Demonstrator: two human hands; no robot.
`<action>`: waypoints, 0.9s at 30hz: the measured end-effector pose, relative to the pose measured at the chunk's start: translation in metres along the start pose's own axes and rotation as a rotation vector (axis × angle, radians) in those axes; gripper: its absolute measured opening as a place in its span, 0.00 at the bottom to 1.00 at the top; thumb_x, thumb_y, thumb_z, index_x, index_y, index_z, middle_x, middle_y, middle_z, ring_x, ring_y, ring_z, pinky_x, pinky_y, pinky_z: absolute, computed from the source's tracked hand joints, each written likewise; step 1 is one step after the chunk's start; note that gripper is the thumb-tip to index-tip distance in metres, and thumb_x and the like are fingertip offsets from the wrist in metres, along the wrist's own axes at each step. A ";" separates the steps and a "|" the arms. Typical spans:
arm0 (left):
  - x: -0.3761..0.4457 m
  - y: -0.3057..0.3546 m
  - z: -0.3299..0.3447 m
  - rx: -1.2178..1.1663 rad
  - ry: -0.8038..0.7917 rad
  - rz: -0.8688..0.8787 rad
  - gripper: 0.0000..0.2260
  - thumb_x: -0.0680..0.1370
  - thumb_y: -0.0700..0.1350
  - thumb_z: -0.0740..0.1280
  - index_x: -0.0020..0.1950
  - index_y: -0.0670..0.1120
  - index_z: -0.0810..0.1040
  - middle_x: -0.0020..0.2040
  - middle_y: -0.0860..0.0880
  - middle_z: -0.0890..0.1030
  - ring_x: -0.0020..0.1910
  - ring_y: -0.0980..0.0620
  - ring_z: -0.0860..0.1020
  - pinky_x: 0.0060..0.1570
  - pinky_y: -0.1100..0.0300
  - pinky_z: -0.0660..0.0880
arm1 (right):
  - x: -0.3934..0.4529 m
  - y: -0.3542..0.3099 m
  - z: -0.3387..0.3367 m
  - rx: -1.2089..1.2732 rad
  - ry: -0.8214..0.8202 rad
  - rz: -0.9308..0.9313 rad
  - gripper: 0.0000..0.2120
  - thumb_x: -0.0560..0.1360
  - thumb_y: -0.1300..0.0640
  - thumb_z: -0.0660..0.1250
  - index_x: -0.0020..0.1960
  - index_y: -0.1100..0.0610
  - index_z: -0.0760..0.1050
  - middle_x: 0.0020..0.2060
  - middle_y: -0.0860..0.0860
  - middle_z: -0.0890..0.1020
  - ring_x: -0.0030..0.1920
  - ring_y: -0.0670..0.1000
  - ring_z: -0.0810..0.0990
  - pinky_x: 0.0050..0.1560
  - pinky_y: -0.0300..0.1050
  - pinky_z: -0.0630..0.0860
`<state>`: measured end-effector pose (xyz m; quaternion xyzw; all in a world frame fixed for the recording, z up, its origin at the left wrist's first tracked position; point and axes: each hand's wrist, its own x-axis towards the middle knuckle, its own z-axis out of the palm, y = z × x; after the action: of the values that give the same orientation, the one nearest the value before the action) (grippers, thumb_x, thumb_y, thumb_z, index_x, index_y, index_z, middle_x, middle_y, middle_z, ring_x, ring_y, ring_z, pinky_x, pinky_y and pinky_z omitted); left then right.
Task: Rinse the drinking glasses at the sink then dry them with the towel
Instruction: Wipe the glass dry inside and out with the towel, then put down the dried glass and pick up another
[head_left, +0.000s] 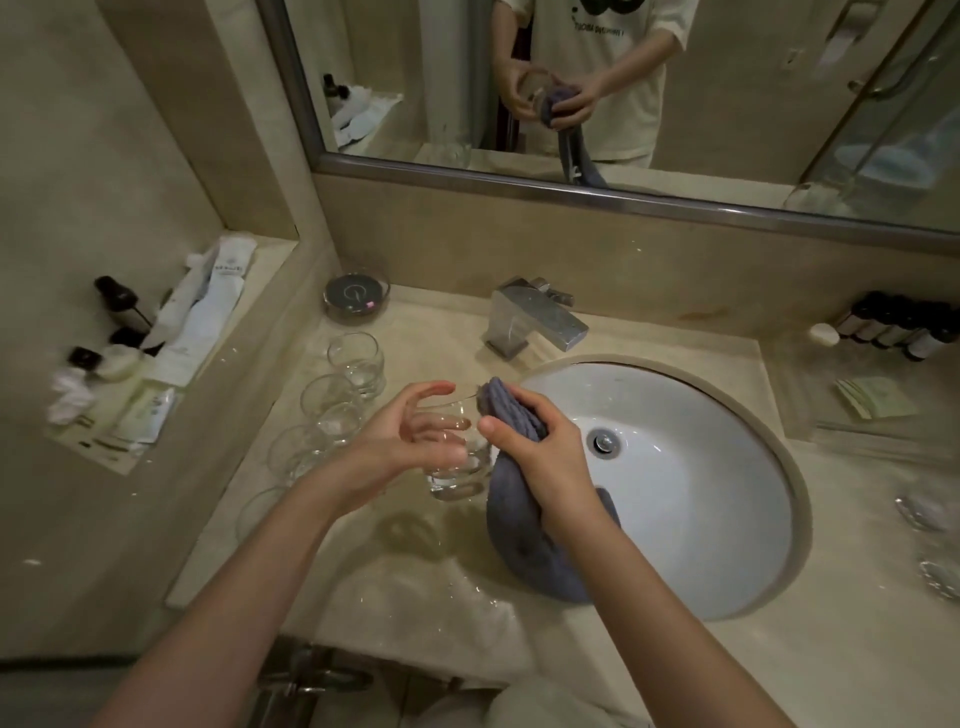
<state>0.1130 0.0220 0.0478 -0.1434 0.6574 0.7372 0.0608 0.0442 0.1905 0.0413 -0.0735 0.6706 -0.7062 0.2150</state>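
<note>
My left hand (415, 441) holds a clear drinking glass (460, 475) above the counter, just left of the white sink (691, 499). My right hand (540, 441) grips a grey towel (524, 545) and presses its bunched end against the glass's rim. The rest of the towel hangs down over the sink's left edge. Several more clear glasses (335, 405) stand in a row on the counter to the left, the nearest partly hidden behind my left forearm.
A chrome faucet (535, 322) sits behind the sink. A dark round dish (356, 298) stands at the back left. Small toiletry bottles and packets (156, 353) lie on the left ledge, dark bottles (898, 327) at the far right. The mirror (623, 88) faces me.
</note>
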 end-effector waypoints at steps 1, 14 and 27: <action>0.003 0.002 -0.003 0.032 0.013 0.010 0.35 0.58 0.49 0.79 0.64 0.53 0.72 0.57 0.45 0.81 0.55 0.50 0.82 0.49 0.62 0.77 | 0.003 0.003 0.001 0.013 0.006 0.016 0.22 0.68 0.60 0.76 0.60 0.55 0.77 0.57 0.49 0.82 0.58 0.44 0.80 0.55 0.33 0.75; 0.072 0.003 -0.049 0.777 0.219 0.148 0.42 0.48 0.60 0.77 0.61 0.51 0.75 0.53 0.54 0.79 0.54 0.56 0.76 0.53 0.64 0.72 | 0.029 0.042 0.006 0.415 0.000 0.303 0.12 0.74 0.56 0.67 0.53 0.62 0.79 0.43 0.54 0.84 0.42 0.47 0.82 0.47 0.37 0.77; 0.141 -0.024 -0.094 1.143 0.203 0.090 0.39 0.57 0.56 0.81 0.65 0.55 0.70 0.56 0.61 0.76 0.67 0.53 0.67 0.73 0.43 0.50 | 0.036 0.051 -0.007 0.677 -0.051 0.260 0.08 0.79 0.60 0.60 0.51 0.64 0.75 0.37 0.51 0.77 0.36 0.44 0.73 0.39 0.34 0.72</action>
<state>-0.0026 -0.0812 -0.0251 -0.1298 0.9590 0.2498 0.0339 0.0193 0.1820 -0.0160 0.0702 0.3971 -0.8528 0.3317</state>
